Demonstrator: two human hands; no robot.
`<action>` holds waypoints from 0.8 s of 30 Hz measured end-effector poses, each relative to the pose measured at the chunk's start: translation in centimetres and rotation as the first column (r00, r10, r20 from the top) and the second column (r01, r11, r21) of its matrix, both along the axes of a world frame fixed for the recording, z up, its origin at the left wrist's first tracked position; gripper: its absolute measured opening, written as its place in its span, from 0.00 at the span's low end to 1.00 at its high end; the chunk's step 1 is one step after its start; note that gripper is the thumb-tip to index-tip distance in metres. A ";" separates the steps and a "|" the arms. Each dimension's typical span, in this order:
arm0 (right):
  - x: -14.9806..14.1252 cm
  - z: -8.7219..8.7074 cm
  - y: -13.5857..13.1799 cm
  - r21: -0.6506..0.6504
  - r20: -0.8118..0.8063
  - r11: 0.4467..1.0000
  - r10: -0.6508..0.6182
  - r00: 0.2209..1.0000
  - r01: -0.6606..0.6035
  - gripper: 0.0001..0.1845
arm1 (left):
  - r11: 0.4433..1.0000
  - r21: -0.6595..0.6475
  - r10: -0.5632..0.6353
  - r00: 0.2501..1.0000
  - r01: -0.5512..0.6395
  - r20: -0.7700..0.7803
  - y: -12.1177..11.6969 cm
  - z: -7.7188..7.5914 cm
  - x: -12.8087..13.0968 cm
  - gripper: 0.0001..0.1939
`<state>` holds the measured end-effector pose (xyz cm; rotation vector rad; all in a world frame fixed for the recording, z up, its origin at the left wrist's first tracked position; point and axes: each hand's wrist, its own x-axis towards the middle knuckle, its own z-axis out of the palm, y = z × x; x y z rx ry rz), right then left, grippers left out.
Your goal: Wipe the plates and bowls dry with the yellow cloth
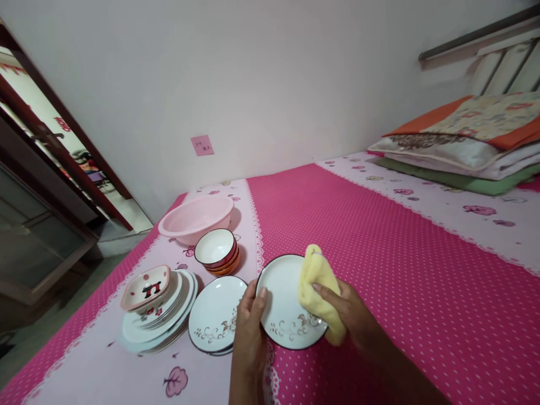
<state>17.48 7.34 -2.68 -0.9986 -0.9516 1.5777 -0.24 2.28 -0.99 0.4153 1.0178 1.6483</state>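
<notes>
A white plate with a dark rim and a brown floral pattern is held up in front of me. My left hand grips its left edge, thumb on the upper face. On the right side, my right hand pinches a folded yellow cloth that lies over the plate's right edge and part of its face. Some fingers of both hands are hidden behind the plate and cloth. Just left of my left hand, similar plates lie stacked on the bed.
Left of these are stacked white plates topped by a squarish pink-rimmed bowl. Behind stand nested round bowls and a pink basin. Folded bedding lies far right on the pink dotted bedspread. A white wall rises behind.
</notes>
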 end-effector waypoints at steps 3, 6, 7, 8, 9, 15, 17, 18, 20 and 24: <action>0.7 0.2 -0.2 0.058 0.067 0.993 0.099 0.993 -0.103 0.27 | 0.996 -0.058 -0.075 0.984 0.066 -0.159 -0.3 0.2 -1.4 0.33; 0.5 0.2 -0.5 0.076 0.093 0.981 0.172 0.981 -0.179 0.28 | 0.994 -0.076 -0.096 0.962 0.079 -0.256 -0.3 0.3 -1.6 0.28; 0.3 0.2 -0.6 0.076 0.090 0.981 0.171 0.981 -0.178 0.29 | 0.994 -0.073 -0.097 0.954 0.079 -0.282 -0.2 0.3 -1.5 0.27; 0.2 0.2 -0.6 0.073 0.082 0.984 0.157 0.984 -0.163 0.29 | 0.995 -0.067 -0.088 0.950 0.071 -0.300 -0.2 0.4 -1.4 0.27; 0.0 0.2 -0.7 0.067 0.072 0.988 0.132 0.989 -0.137 0.30 | 0.997 -0.062 -0.069 0.950 0.052 -0.305 -0.1 0.4 -1.2 0.27; -2.3 0.1 -1.5 -0.015 0.036 1.000 -0.014 0.999 0.015 0.32 | 0.983 -0.069 0.164 0.980 -0.172 -0.113 0.4 0.2 -0.4 0.25; -3.6 -0.1 -2.4 -0.043 0.030 0.998 -0.044 0.999 0.046 0.33 | 0.969 -0.043 0.245 0.970 -0.245 -0.013 0.5 0.2 0.3 0.24; -4.2 -0.2 -3.0 -0.053 0.034 0.997 -0.050 0.998 0.051 0.33 | 0.958 -0.034 0.285 0.958 -0.284 0.029 0.6 0.1 0.8 0.24; -5.1 -0.3 -4.1 -0.056 0.060 0.997 -0.045 0.997 0.048 0.33 | 0.934 -0.031 0.357 0.930 -0.356 0.090 0.6 0.0 1.9 0.25; -4.6 0.2 -4.9 0.012 0.181 1.000 -0.028 0.983 0.026 0.26 | 0.929 -0.046 0.369 0.915 -0.366 0.163 0.7 -0.2 3.3 0.26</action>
